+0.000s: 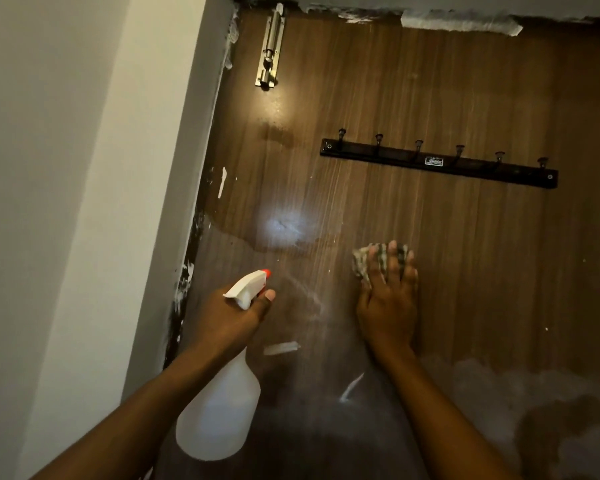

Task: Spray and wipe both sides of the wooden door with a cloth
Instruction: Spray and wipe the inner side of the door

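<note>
Two hands work at a wooden door (pixel 465 81): at seven o'clock the left hand (pixel 236 317) grips a spray bottle (pixel 219 410) aimed at the wet wood, while at five o'clock the right hand (pixel 388 306), fingers straight, presses a cloth (pixel 364 261) flat for wiping.

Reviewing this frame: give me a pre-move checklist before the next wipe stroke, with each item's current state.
1. Cloth pressed under right hand against the door: ok.
2. Spray bottle gripped in left hand: ok.
3. Wet sheen on door left of the cloth: ok.
4. Hook rail sits above the cloth, apart from it: ok.
5. Door's other side wiped: cannot tell.
</note>
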The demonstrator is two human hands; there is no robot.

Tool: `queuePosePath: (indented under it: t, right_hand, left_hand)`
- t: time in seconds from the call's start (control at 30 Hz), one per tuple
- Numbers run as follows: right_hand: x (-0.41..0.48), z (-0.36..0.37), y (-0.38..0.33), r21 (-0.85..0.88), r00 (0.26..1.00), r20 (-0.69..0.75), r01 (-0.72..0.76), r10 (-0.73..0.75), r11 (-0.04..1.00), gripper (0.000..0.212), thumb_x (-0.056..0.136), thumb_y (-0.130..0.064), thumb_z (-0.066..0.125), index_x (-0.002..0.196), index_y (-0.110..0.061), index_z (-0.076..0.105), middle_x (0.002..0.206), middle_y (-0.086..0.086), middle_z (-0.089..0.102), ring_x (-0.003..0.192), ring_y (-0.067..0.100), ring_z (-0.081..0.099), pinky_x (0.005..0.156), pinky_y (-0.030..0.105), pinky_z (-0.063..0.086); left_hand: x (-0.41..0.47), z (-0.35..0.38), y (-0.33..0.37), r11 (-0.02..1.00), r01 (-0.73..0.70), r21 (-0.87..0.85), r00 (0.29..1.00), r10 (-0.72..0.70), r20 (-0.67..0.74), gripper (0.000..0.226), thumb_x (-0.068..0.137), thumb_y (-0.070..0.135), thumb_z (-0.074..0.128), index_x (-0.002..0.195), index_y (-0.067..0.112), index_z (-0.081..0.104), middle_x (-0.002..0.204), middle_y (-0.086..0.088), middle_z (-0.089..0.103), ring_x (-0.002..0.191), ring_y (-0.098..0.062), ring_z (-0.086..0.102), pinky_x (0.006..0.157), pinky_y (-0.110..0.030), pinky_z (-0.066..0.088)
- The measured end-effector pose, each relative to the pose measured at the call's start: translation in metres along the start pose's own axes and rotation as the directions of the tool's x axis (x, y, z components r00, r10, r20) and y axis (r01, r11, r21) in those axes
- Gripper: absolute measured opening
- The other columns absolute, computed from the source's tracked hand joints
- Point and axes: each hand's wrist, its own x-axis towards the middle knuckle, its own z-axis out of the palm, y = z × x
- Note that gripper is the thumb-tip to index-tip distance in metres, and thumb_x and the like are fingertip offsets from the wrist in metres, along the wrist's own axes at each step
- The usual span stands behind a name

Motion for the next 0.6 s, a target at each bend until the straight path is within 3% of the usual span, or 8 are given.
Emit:
queuePosePath:
  t: [0.1,0.2,0.3,0.37,0.4,0.47,0.53,0.6]
  right_hand:
    - [0.021,0.014,-0.051,0.022,0.999,-0.029,-0.034,0.035,0.999,0.057,0.099,-0.031,0.041,0.155,-0.022,0.032,0.164,0.01,0.021,0.151,0.038,0.009,0.121,0.05,0.012]
    - [0.006,0.03,-0.076,-0.008,0.982,0.002,0.188,-0.188,0.982,0.055,0.1,-0.027,0.044,0.154,-0.02,0.032,0.163,0.01,0.024,0.151,0.037,0.014,0.122,0.052,0.016]
    - [-0.038,0.034,-0.063,-0.029,0.885,0.079,0.463,-0.46,0.886,0.056,0.101,-0.028,0.046,0.155,-0.021,0.032,0.163,0.009,0.024,0.151,0.036,0.017,0.121,0.052,0.019]
    - [-0.055,0.026,-0.044,-0.039,0.856,0.104,0.512,-0.506,0.858,0.058,0.097,-0.029,0.048,0.153,-0.022,0.037,0.162,0.007,0.027,0.151,0.035,0.018,0.12,0.052,0.023]
    - [-0.054,0.022,-0.037,-0.043,0.885,0.098,0.46,-0.455,0.887,0.057,0.096,-0.029,0.048,0.152,-0.022,0.039,0.162,0.007,0.027,0.151,0.034,0.019,0.119,0.053,0.025]
    - [-0.036,0.019,-0.048,-0.037,0.975,0.062,0.215,-0.212,0.976,0.057,0.097,-0.029,0.044,0.154,-0.021,0.036,0.163,0.007,0.023,0.152,0.033,0.014,0.119,0.055,0.023]
    - [-0.007,0.025,-0.085,-0.002,1.0,-0.009,-0.013,0.012,1.0,0.058,0.098,-0.028,0.044,0.155,-0.021,0.033,0.164,0.009,0.02,0.152,0.036,0.01,0.122,0.052,0.014]
    - [0.008,0.032,-0.122,0.021,0.999,-0.028,-0.043,0.044,0.999,0.054,0.101,-0.03,0.039,0.154,-0.019,0.035,0.164,0.011,0.022,0.151,0.038,0.011,0.123,0.051,0.011]
  left_hand:
    - [0.008,-0.015,-0.003,1.0,-0.001,0.022,1.0,0.001,-0.005,0.054,0.084,0.041,0.061,0.129,0.012,0.05,0.117,-0.014,0.064,0.101,-0.031,0.063,0.088,-0.043,0.054]
    - [0.016,-0.029,-0.005,0.999,-0.019,0.035,1.0,0.019,-0.022,0.054,0.084,0.041,0.061,0.129,0.012,0.051,0.119,-0.013,0.063,0.102,-0.031,0.062,0.089,-0.044,0.053]
    - [0.02,-0.039,-0.011,0.999,-0.021,0.05,1.0,0.022,-0.018,0.056,0.083,0.042,0.061,0.129,0.013,0.05,0.121,-0.013,0.062,0.103,-0.032,0.061,0.091,-0.048,0.052]
    - [0.021,-0.045,-0.018,0.999,-0.013,0.052,1.0,0.013,0.003,0.056,0.083,0.043,0.061,0.129,0.013,0.049,0.121,-0.012,0.062,0.103,-0.031,0.061,0.091,-0.048,0.052]
    - [0.022,-0.047,-0.021,0.999,-0.01,0.05,1.0,0.01,0.008,0.056,0.083,0.044,0.061,0.129,0.013,0.05,0.121,-0.012,0.062,0.103,-0.031,0.062,0.091,-0.046,0.052]
    - [0.027,-0.054,-0.026,0.999,-0.001,0.04,1.0,0.001,0.003,0.055,0.083,0.043,0.061,0.128,0.013,0.05,0.121,-0.011,0.062,0.102,-0.029,0.062,0.091,-0.042,0.053]
    - [0.035,-0.062,-0.031,0.999,0.005,0.033,1.0,-0.005,-0.011,0.056,0.083,0.043,0.061,0.129,0.013,0.05,0.122,-0.011,0.062,0.103,-0.029,0.062,0.091,-0.042,0.052]
    - [0.039,-0.065,-0.031,0.999,0.002,0.047,1.0,-0.001,-0.012,0.057,0.083,0.043,0.061,0.13,0.013,0.049,0.123,-0.011,0.061,0.104,-0.029,0.061,0.092,-0.043,0.052]
